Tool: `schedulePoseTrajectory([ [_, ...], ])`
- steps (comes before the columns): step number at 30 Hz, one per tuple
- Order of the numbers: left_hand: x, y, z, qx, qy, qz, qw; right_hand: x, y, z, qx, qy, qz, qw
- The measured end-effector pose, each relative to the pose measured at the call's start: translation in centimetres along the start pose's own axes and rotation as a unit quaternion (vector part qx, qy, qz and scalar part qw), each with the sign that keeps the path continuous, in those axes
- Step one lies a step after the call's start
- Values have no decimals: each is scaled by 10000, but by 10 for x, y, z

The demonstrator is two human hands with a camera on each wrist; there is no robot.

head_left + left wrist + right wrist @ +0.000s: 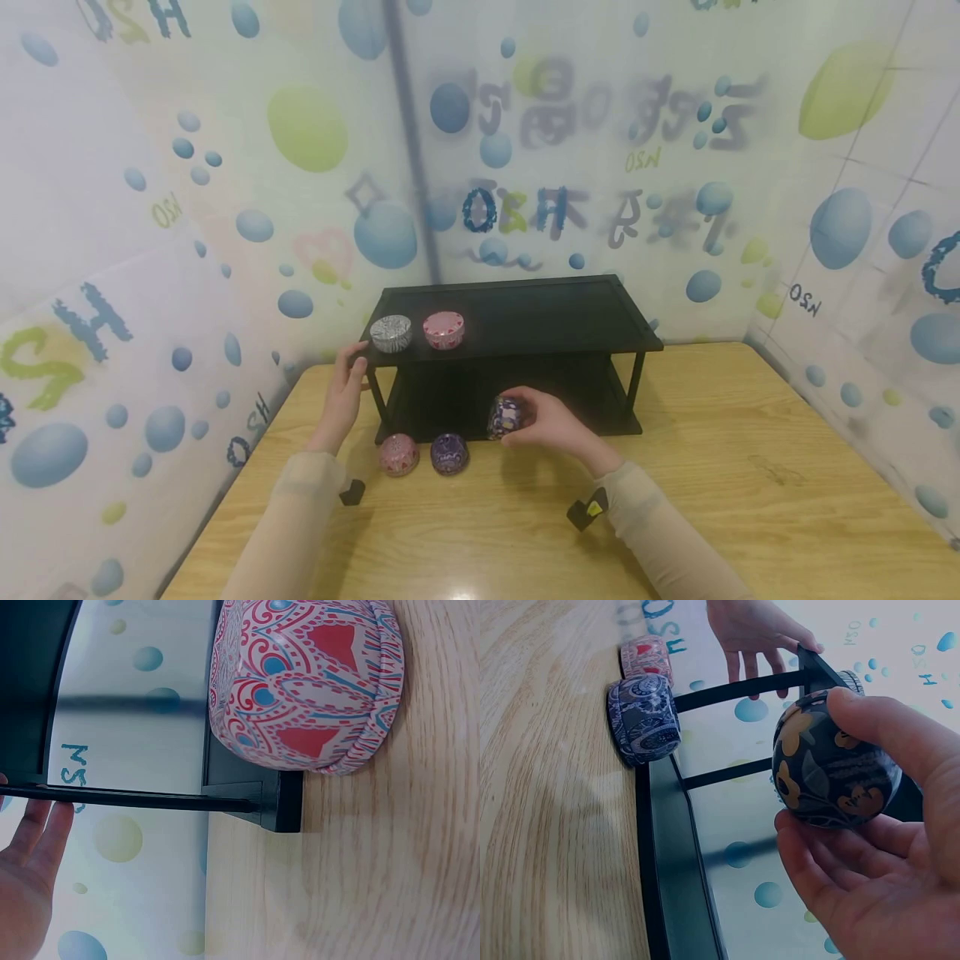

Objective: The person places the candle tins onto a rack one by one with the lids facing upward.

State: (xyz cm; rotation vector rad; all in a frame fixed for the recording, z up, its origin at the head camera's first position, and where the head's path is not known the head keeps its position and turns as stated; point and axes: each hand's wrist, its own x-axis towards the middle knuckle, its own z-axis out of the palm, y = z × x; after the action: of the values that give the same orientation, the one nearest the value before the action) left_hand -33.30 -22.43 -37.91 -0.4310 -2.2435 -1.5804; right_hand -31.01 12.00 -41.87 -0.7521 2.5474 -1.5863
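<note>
The floral tin [503, 419] is gripped between the right hand's [553, 427] thumb and fingers, before the shelf's [540, 317] lower tier. Nearby, a purple tin [449, 455] and pink tin [398, 456] sit on the table [712, 483]; the left hand [345, 400], open, touches the shelf's upper left corner beside 2 more tins [444, 332].

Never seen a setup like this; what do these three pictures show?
There is no machine here: a person works barehanded. The wide picture looks down from the head; the close-ups come from the left and right wrists. The right hand holds a dark flowered container. The left hand touches a black two-level rack. On its top stand a silvery container and a pink container; on the wooden table in front are a second pink container and a purple container.
</note>
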Motion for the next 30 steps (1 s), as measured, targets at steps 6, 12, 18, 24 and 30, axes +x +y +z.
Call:
schedulePoseTrajectory([
  [6, -2, 0, 0, 140, 11, 4, 9999, 1, 0, 1, -55, 6, 69, 10000],
  [12, -3, 0, 0, 184, 15, -19, 9998, 1, -1, 1, -260, 119, 127, 9995],
  [18, -3, 0, 0, 15, 29, 7, 10000, 2, 0, 0, -332, 120, 150, 9993],
  [24, -1, 0, 0, 50, 37, 4, 10000, 4, 4, -1, 265, 20, 121, 9996],
  [30, 0, 1, 0, 166, 15, -6, 9999, 4, 10, -2, 608, -34, 141, 9980],
])
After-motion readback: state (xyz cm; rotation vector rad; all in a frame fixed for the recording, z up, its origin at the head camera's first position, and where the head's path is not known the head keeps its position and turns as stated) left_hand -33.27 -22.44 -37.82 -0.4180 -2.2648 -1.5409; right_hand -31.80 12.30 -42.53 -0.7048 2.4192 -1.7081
